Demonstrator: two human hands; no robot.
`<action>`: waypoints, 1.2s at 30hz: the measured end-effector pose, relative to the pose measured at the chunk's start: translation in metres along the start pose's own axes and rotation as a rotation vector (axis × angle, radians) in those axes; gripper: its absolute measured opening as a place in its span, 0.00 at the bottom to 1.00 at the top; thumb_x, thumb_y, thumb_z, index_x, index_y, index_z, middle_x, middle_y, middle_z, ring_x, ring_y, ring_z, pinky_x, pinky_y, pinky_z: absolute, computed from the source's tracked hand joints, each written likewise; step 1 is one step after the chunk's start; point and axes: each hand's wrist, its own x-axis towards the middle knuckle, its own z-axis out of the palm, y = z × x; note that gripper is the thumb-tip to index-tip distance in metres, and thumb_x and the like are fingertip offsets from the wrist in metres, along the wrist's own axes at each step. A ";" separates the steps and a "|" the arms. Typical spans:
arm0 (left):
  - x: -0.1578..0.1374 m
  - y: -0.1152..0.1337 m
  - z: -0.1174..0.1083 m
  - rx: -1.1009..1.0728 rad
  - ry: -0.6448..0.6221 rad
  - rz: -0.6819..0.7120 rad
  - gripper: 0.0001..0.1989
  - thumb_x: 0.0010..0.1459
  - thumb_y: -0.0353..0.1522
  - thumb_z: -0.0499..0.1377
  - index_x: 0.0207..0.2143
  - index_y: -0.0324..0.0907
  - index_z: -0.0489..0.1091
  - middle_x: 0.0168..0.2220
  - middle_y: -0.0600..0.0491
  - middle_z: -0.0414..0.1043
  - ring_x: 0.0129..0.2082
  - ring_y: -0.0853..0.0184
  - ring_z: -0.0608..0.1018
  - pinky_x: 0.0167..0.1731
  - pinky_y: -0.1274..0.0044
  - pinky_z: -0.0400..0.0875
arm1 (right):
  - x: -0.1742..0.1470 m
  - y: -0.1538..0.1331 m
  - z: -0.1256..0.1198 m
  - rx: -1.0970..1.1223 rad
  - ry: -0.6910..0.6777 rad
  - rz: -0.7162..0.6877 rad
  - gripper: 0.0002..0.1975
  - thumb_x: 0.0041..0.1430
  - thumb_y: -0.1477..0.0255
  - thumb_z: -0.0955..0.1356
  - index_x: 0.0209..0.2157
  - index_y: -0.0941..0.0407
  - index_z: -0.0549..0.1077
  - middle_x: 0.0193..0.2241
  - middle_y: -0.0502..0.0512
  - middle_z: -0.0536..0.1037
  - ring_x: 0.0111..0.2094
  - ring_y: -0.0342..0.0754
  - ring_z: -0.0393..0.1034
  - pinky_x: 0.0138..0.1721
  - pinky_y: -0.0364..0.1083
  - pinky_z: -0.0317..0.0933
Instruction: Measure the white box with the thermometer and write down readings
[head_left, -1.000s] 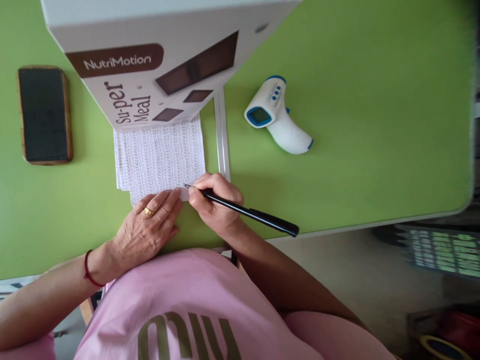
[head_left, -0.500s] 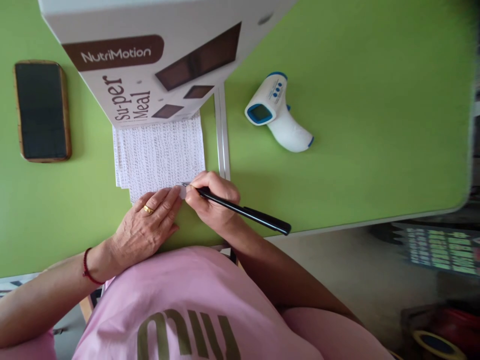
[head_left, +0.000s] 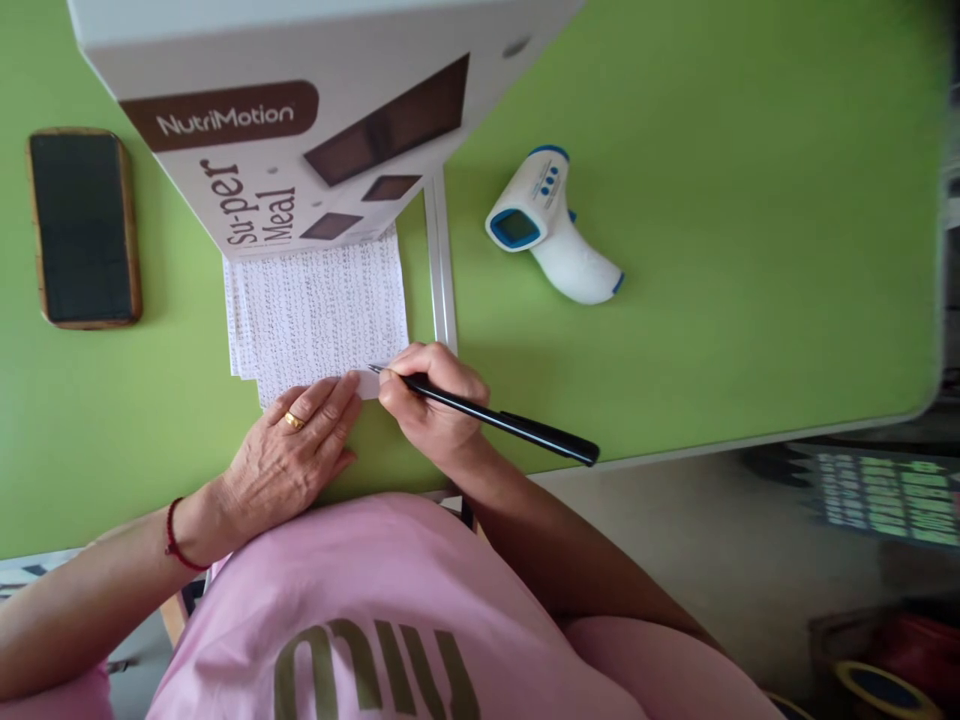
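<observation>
My right hand (head_left: 437,405) pinches a black pen (head_left: 510,425), its tip on the lower right part of a written sheet of paper (head_left: 322,310). Rows of small handwriting cover most of that sheet; a small blank patch shows near the tip. Flat on the paper's lower edge lies my left hand (head_left: 300,435), fingers stretched out, a gold ring on one and a red cord round the wrist. More sheets lie under the top one, jutting out at its left. A tall white box (head_left: 390,90) labelled NutriMotion stands over the far end of the paper and hides it.
A phone (head_left: 84,228) in a brown case lies at the left of the green table (head_left: 712,250). Right of the box is a white and blue infrared thermometer (head_left: 551,225). A pale metal strip (head_left: 441,260) runs between thermometer and paper. The table's near edge borders my body.
My right hand and the pen have shifted slightly right along the line, baring a bit more blank paper. The left hand stays in place. The view has moved slightly.
</observation>
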 end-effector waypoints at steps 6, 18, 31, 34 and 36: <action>-0.001 0.000 0.003 -0.010 0.009 0.005 0.20 0.67 0.33 0.53 0.56 0.26 0.65 0.59 0.37 0.66 0.57 0.53 0.70 0.52 0.65 0.68 | 0.000 -0.001 0.001 -0.042 0.007 -0.002 0.08 0.57 0.75 0.66 0.26 0.52 0.62 0.19 0.44 0.69 0.20 0.41 0.66 0.23 0.41 0.61; 0.000 0.000 0.001 -0.010 0.004 -0.005 0.20 0.67 0.32 0.53 0.56 0.27 0.65 0.58 0.37 0.67 0.57 0.54 0.70 0.52 0.65 0.68 | 0.000 -0.001 0.002 -0.067 -0.005 -0.009 0.09 0.57 0.76 0.66 0.25 0.53 0.62 0.18 0.44 0.68 0.20 0.40 0.65 0.23 0.41 0.59; -0.001 0.000 0.002 -0.020 0.021 -0.001 0.20 0.66 0.32 0.55 0.56 0.25 0.65 0.58 0.37 0.67 0.56 0.53 0.70 0.52 0.65 0.67 | 0.000 0.001 0.000 -0.006 -0.001 -0.004 0.08 0.57 0.75 0.66 0.27 0.53 0.63 0.19 0.43 0.69 0.20 0.40 0.66 0.24 0.41 0.61; 0.000 0.000 0.001 -0.018 0.014 0.000 0.20 0.66 0.32 0.54 0.56 0.25 0.65 0.58 0.37 0.67 0.56 0.53 0.70 0.52 0.65 0.67 | 0.001 0.000 0.001 -0.022 -0.004 -0.010 0.08 0.58 0.75 0.66 0.26 0.53 0.63 0.19 0.44 0.69 0.20 0.40 0.66 0.24 0.41 0.61; 0.000 0.000 0.001 -0.018 0.010 -0.002 0.20 0.67 0.32 0.54 0.56 0.26 0.65 0.58 0.37 0.67 0.56 0.53 0.70 0.52 0.65 0.67 | 0.001 0.000 0.001 -0.034 -0.005 -0.008 0.08 0.58 0.74 0.66 0.26 0.53 0.63 0.18 0.44 0.70 0.20 0.40 0.66 0.23 0.41 0.61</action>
